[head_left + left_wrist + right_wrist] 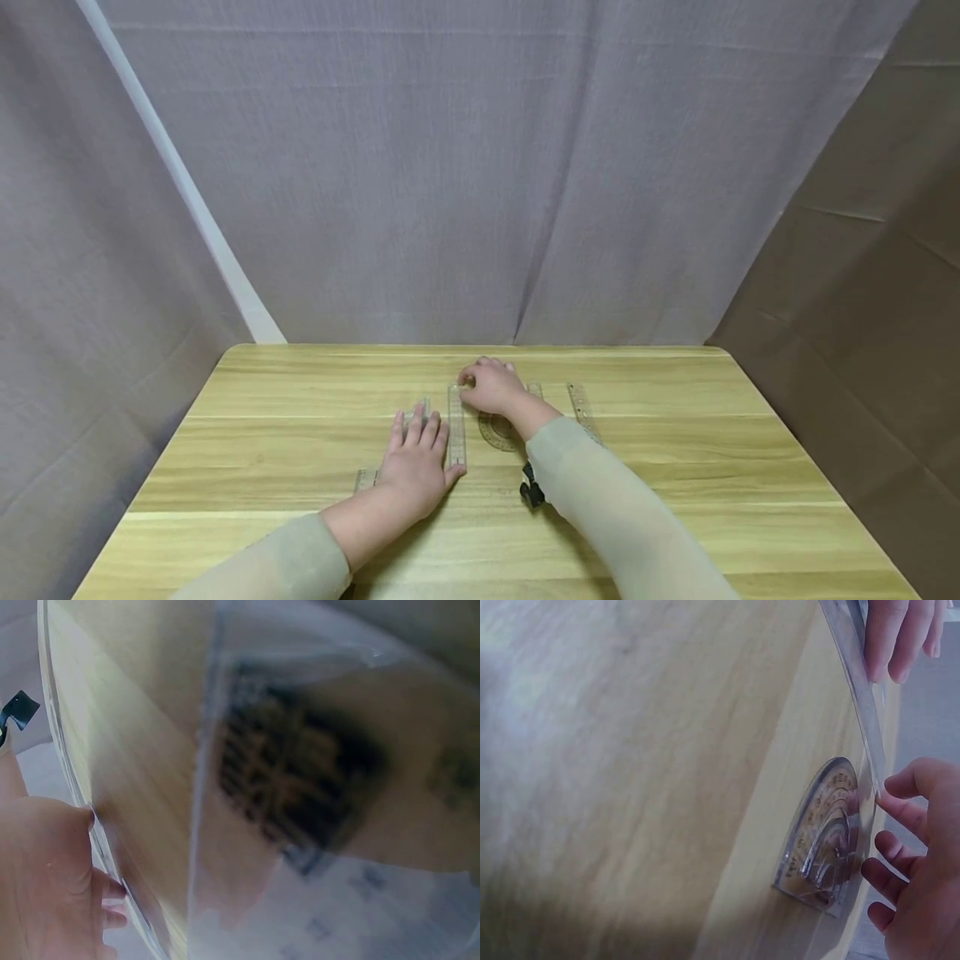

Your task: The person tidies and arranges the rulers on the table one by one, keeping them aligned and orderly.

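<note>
A clear straight ruler (457, 433) lies lengthwise on the wooden table between my hands. My right hand (491, 387) pinches its far end between thumb and forefinger, the other fingers loosely bent. My left hand (415, 473) lies flat with straight fingers, its thumb by the ruler's near end. Beneath the left hand is another clear measuring piece (363, 478), mostly hidden. A clear protractor (821, 840) sits under my right hand and wrist. In the left wrist view, a blurred clear sheet with dark print (300, 765) fills much of the picture.
Another clear ruler-like piece (579, 404) lies right of the right forearm, partly covered by the sleeve. A black strap (532, 487) is at the right wrist. Grey curtains (450, 167) stand behind the table (262, 467) and on both sides.
</note>
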The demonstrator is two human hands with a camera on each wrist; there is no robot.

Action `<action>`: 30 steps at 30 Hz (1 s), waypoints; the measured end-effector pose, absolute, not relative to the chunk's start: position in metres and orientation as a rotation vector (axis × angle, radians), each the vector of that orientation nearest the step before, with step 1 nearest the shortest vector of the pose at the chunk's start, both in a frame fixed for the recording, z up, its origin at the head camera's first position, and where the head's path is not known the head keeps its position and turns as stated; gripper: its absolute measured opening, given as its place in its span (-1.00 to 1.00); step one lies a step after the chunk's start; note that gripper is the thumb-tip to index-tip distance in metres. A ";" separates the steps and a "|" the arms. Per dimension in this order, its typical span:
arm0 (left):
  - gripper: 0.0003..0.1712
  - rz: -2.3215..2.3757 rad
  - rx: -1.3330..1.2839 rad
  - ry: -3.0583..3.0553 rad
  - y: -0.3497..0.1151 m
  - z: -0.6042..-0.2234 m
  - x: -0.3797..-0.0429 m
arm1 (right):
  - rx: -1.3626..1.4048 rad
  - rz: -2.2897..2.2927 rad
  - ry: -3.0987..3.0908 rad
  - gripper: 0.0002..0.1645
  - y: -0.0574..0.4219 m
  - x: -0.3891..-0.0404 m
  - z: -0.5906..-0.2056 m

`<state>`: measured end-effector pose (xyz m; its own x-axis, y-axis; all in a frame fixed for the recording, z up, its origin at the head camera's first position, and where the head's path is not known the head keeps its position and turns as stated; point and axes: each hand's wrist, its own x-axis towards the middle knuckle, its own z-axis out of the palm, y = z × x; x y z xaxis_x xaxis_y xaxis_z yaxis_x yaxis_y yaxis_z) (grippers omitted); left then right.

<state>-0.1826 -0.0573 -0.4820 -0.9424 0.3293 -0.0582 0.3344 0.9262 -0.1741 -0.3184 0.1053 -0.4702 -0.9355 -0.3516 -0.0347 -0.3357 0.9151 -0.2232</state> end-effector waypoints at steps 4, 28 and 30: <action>-0.08 -0.281 0.520 3.054 -0.057 -0.482 -0.182 | -0.530 -0.376 2.985 -0.64 0.106 -0.318 -0.469; -0.09 -0.235 0.536 3.097 -0.062 -0.489 -0.182 | -0.431 -1.231 2.652 -0.71 0.113 -0.321 -0.475; -0.09 -0.230 0.541 3.099 -0.062 -0.490 -0.182 | -0.417 -1.302 2.594 -0.69 0.113 -0.320 -0.474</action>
